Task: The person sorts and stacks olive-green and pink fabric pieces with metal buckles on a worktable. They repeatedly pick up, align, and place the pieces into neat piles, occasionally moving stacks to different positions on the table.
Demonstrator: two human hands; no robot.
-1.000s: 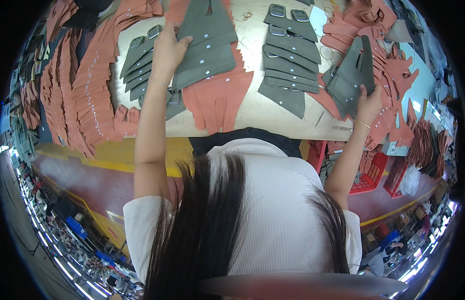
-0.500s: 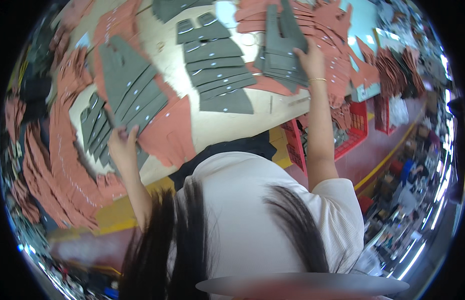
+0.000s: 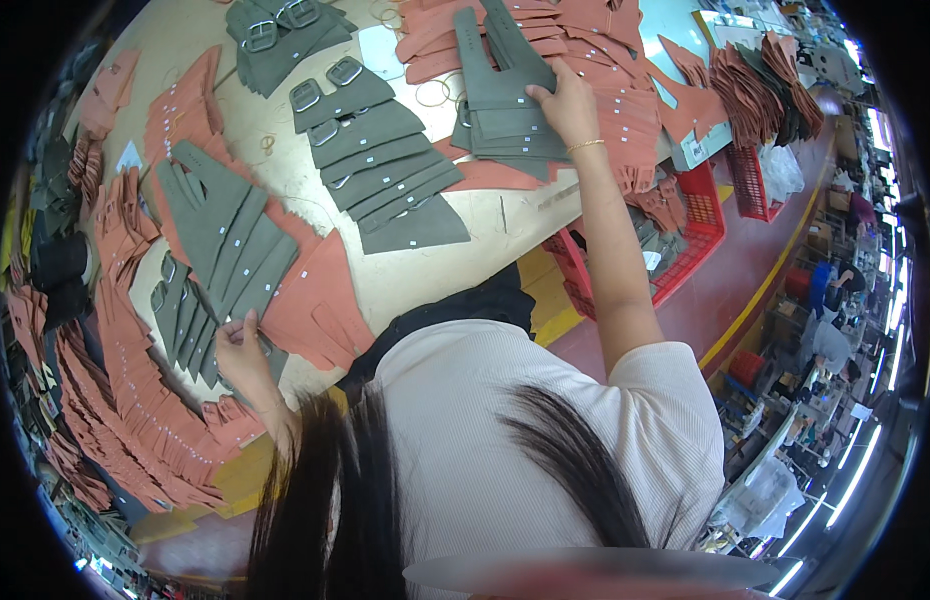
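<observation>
My right hand [image 3: 570, 108] grips the right edge of a small stack of dark green strap pieces [image 3: 505, 90], thumb on top. The pieces look like leather or a similar sheet, with two long straps pointing away. On the left, my left hand [image 3: 243, 355] pinches the near corner of fanned green pieces [image 3: 230, 225], which lie over coral pieces [image 3: 320, 300]. Between the hands, a row of overlapping green pieces with metal buckles [image 3: 380, 140] lies on the table. More green buckled pieces [image 3: 182, 315] lie beside my left hand, partly covered.
The pale table [image 3: 275, 110] has a curved near edge. Coral pieces [image 3: 165, 415] lie in long overlapping rows at left, with others [image 3: 620, 120] at right. A red plastic basket [image 3: 700, 235] holding pieces stands below the right edge. Elastic bands [image 3: 440, 93] lie near a white card [image 3: 382, 52].
The view has turned, so the table and its pieces sit further left. My left fingers have closed at the corner of the green fan. My right hand keeps its grip on the green stack.
</observation>
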